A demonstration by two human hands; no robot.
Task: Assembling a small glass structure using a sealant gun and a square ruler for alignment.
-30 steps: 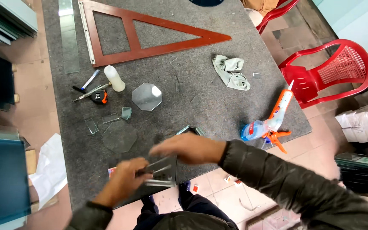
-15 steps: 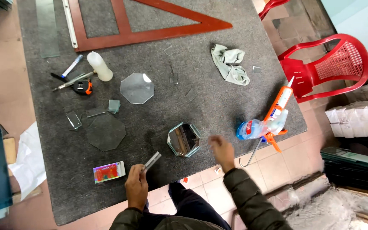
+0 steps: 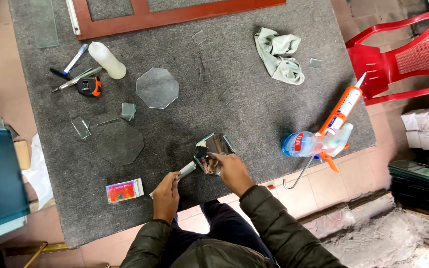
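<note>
While both hands work at lower centre, the mirrored glass box (image 3: 213, 149) sits on the grey mat (image 3: 254, 114).
Right hand (image 3: 230, 168), away from the box half a second ago, now grips its near edge; left hand (image 3: 167, 191) still clasps a narrow glass strip (image 3: 187, 170).

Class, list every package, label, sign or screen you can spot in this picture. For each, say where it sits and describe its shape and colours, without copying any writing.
Small box: on the grey mat, near its front edge, beside the left hand; flat rectangle, red and orange face, pale edges.
Label on the sealant tube: in the blue caulking gun at the mat's right edge; orange and white band.
Label on the caulking gun: round blue end; red patch.
No signs or screens.
</note>
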